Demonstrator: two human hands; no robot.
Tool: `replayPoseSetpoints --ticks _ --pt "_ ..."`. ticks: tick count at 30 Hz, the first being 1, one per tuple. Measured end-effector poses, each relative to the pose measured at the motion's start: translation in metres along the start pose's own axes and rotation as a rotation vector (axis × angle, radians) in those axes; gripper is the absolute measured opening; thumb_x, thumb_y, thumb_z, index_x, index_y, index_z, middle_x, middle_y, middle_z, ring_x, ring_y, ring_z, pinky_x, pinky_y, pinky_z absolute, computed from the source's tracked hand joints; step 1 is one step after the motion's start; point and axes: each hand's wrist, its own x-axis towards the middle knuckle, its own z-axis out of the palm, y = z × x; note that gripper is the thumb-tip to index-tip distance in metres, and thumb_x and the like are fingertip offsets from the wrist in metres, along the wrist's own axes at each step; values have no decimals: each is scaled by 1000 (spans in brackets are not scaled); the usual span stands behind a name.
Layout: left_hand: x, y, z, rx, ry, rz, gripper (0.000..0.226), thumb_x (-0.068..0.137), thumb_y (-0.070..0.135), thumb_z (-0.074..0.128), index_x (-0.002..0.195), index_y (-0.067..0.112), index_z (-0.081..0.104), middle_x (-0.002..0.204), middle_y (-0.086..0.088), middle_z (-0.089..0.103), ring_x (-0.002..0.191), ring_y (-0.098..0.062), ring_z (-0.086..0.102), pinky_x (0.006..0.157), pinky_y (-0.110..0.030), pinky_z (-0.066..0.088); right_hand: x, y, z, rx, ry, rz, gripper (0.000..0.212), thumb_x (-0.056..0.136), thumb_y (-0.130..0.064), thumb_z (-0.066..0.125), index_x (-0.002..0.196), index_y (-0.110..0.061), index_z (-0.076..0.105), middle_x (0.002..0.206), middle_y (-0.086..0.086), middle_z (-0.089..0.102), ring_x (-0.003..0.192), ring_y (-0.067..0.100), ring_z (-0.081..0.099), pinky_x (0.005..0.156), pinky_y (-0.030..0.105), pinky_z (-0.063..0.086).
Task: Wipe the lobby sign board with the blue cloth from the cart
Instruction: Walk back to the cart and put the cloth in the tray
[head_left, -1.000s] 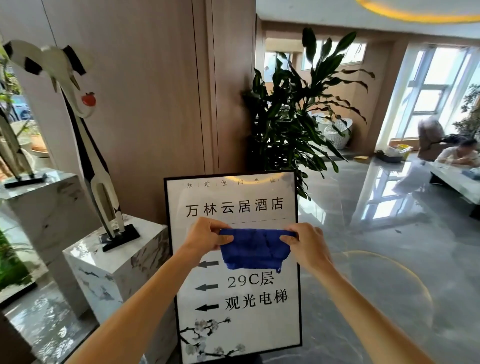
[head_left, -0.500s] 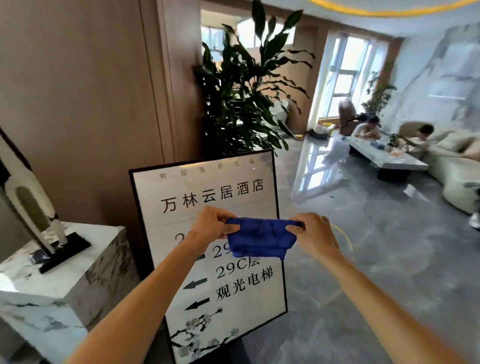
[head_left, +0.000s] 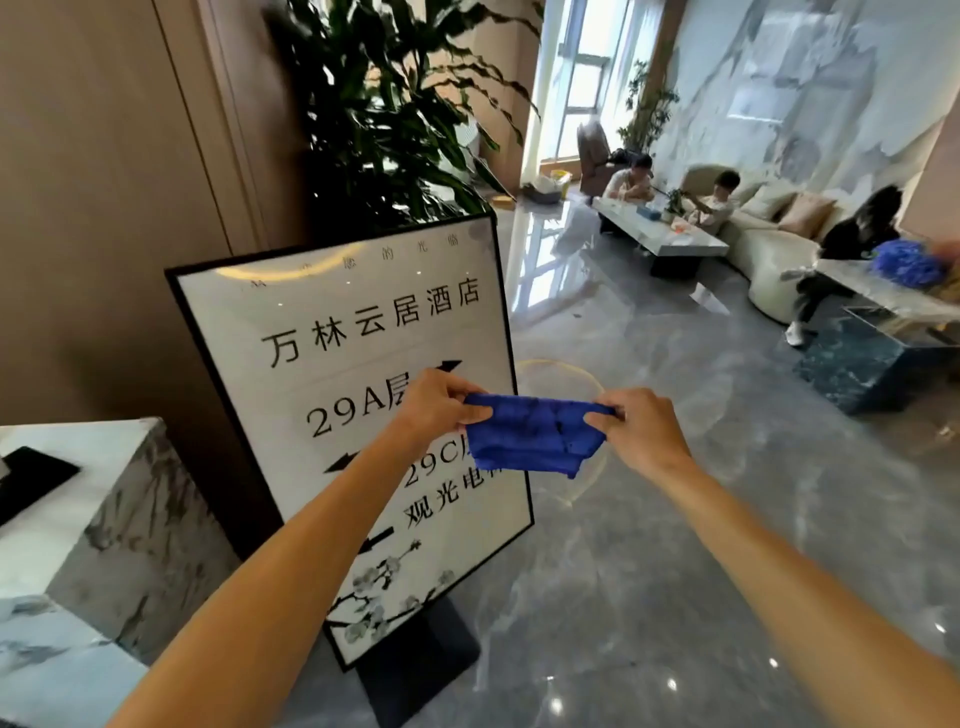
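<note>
A blue cloth (head_left: 530, 436) hangs stretched between my two hands in the air, in front of the right edge of the lobby sign board (head_left: 337, 364). My left hand (head_left: 441, 408) pinches its left top corner and my right hand (head_left: 641, 431) pinches its right top corner. The sign board is a white panel in a black frame with black lettering, arrows and a flower print. It stands upright on a dark base on the floor. The cloth covers part of the lettering and does not visibly touch the panel.
A marble pedestal (head_left: 104, 519) stands left of the sign. Behind it grows a tall leafy plant (head_left: 384, 119) against a wood wall. Glossy grey floor (head_left: 675, 571) spreads to the right. Farther off are a low table (head_left: 660, 234), sofa, seated people and a dark marble block (head_left: 872, 358).
My view has swung to the right, so the sign and pedestals slid left. Both hands kept hold of the cloth, which now sits off the sign's right edge rather than over its middle.
</note>
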Motion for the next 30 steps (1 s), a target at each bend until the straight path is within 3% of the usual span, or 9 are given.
replayPoseSetpoints --ticks 8,11,14,16,18,21,25,27,30 --pt "-21 5 36 -43 -33 -2 23 83 -3 76 105 1 76 63 -2 54 64 -15 60 54 -14 53 -29 31 -14 -33 10 14 17 90 -20 67 76 -11 70 61 2 59 62 23 52 58 31 41" --pt "-36 9 52 -62 -48 -20 23 84 -5 74 106 0 76 71 -8 60 70 -18 63 55 -14 55 -44 44 -20 -7 9 16 15 91 -20 68 76 -19 70 59 -9 56 57 9 50 54 22 37" --pt "-51 13 72 -31 -54 -16 24 83 -5 75 107 -1 75 78 -15 61 74 -24 63 65 -25 60 -63 64 -23 4 10 46 15 90 -20 68 76 -20 71 60 -5 58 58 10 50 54 23 38" --pt "-56 16 86 -19 -55 -29 25 83 -5 75 108 -3 75 72 -12 61 73 -22 62 72 -33 59 -75 78 -25 18 31 62 15 90 -20 68 75 -19 70 63 -2 61 60 16 52 55 26 40" --pt "-58 23 100 -12 -60 -32 25 82 -6 76 107 -5 75 64 -5 60 64 -14 61 65 -25 56 -84 91 -30 42 70 86 12 89 -19 69 80 -14 72 66 3 63 64 24 55 59 31 43" --pt "-64 28 126 -10 -97 -25 24 82 -7 76 105 -2 75 78 -14 61 72 -22 60 70 -30 54 -103 111 -37 57 108 139 9 88 -20 70 86 -13 76 63 -3 59 67 24 55 62 30 40" --pt "-65 29 164 10 -194 -9 29 82 -9 74 111 -7 72 55 8 64 54 -3 63 54 -13 53 -138 138 -51 89 140 235 7 88 -20 70 90 -17 77 63 -10 56 70 20 54 67 26 39" --pt "-60 32 185 22 -256 24 30 82 -10 74 111 -4 73 50 14 64 52 2 63 60 -17 59 -154 149 -61 87 173 285 7 87 -19 70 88 -17 77 62 -9 56 69 20 53 66 27 38" --pt "-55 41 214 9 -337 42 29 80 -7 77 102 11 76 72 -4 70 74 -18 67 85 -40 60 -176 162 -76 75 239 353 7 86 -15 69 85 -15 76 64 -1 62 68 23 55 63 32 43"
